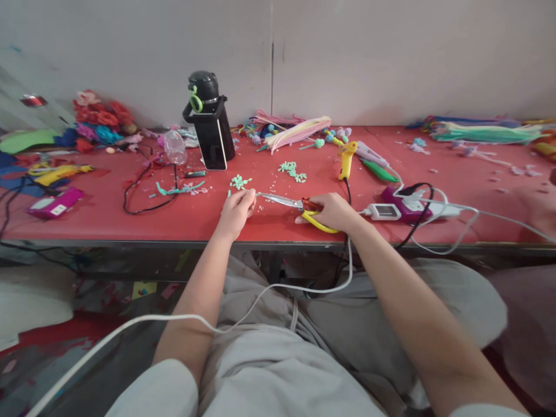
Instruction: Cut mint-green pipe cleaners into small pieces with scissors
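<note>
My right hand [330, 212] grips scissors [284, 201] with red and yellow handles. The silver blades point left, their tips close to the fingertips of my left hand [237, 214]. That hand is closed in a pinch over the table; whatever is between its fingers is too small to make out. Just beyond it lies a little pile of light green cut pieces [239, 182]. Farther right is a second pile of green pieces [292, 171]. Tiny pale scraps are scattered around the blades.
On the red table [260, 229] stand a black bottle [204, 87] and a phone [212, 143]. Fuzzy craft stems [299, 133] lie at the back. A yellow glue gun [347, 159] and a purple power strip [402, 204] sit right. A white cable [278, 285] crosses my lap.
</note>
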`<action>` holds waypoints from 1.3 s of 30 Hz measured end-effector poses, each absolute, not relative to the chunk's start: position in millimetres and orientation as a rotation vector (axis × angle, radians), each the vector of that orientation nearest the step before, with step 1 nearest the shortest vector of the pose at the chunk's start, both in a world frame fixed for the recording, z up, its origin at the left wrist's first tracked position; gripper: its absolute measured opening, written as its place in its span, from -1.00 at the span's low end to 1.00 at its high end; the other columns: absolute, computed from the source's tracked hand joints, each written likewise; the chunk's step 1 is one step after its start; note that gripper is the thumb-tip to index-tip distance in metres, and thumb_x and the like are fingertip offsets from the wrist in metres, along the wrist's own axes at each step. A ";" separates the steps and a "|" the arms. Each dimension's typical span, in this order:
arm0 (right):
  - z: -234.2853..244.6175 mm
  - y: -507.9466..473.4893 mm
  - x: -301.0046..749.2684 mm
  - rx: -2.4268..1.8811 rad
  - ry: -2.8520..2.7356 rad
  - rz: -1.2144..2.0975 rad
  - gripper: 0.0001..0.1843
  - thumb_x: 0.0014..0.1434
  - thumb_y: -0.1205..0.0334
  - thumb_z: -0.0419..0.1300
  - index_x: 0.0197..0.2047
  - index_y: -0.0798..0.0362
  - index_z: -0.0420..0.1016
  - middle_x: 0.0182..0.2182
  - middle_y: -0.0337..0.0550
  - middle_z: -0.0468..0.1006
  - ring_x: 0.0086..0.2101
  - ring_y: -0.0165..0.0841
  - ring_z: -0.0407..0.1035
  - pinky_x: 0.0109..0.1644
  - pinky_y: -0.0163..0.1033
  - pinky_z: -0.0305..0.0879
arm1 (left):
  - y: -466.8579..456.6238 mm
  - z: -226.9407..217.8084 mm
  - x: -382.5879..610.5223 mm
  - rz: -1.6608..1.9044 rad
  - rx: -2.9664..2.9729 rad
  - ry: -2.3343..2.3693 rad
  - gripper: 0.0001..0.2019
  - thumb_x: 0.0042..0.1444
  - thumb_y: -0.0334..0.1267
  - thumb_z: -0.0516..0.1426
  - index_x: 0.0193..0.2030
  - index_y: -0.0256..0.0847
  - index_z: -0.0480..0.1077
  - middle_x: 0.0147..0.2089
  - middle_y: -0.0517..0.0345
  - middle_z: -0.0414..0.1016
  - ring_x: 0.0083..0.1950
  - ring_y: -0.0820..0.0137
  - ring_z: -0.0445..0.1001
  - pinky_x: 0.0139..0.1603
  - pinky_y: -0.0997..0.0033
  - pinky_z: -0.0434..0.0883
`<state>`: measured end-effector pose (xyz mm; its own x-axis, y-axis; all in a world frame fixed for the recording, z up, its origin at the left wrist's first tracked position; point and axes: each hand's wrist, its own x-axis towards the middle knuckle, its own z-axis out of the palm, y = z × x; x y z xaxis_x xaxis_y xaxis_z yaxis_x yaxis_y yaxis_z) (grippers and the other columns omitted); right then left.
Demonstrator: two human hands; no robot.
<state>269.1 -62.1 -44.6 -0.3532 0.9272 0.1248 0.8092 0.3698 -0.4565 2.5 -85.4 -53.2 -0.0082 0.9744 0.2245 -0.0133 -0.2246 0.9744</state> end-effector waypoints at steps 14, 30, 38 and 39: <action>-45.7 -60.9 273.1 -1.495 -2.284 0.492 -0.18 -0.13 -0.67 0.21 -0.54 -0.01 0.16 -0.57 -0.28 0.22 -0.47 -0.40 0.07 -0.38 -0.20 -0.05 | -87.8 -51.3 3.5 1.384 1.381 1.097 -0.54 0.20 0.06 0.25 -0.53 -0.19 0.24 -0.53 0.28 0.10 -0.54 0.55 0.08 -0.52 0.48 0.02; -45.0 -60.2 272.4 -1.510 -2.296 0.499 -0.18 -0.12 -0.68 0.18 -0.53 -0.02 0.18 -0.56 -0.29 0.18 -0.46 -0.39 0.07 -0.36 -0.18 -0.08 | -86.7 -53.2 1.4 1.383 1.406 1.092 -0.54 0.22 0.07 0.24 -0.52 -0.19 0.26 -0.53 0.27 0.12 -0.52 0.53 0.09 -0.50 0.46 0.04; -43.8 -60.8 272.5 -1.492 -2.285 0.518 -0.16 -0.16 -0.70 0.18 -0.55 -0.02 0.13 -0.57 -0.30 0.17 -0.47 -0.41 0.03 -0.39 -0.19 -0.07 | -87.5 -52.5 1.6 1.387 1.413 1.098 -0.55 0.23 0.05 0.24 -0.52 -0.20 0.27 -0.53 0.28 0.11 -0.52 0.53 0.10 -0.50 0.46 0.04; -43.5 -60.5 272.2 -1.495 -2.287 0.522 -0.15 -0.17 -0.71 0.18 -0.56 -0.02 0.13 -0.57 -0.29 0.17 -0.47 -0.41 0.03 -0.39 -0.19 -0.07 | -87.5 -52.5 1.5 1.385 1.416 1.098 -0.54 0.23 0.06 0.24 -0.52 -0.19 0.27 -0.53 0.28 0.10 -0.52 0.53 0.10 -0.50 0.46 0.04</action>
<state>272.2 -60.5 -43.5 -0.3764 0.9217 0.0941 0.7893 0.3722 -0.4883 1.5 -87.5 -52.5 0.0010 0.9671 0.2545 0.0272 -0.2544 0.9667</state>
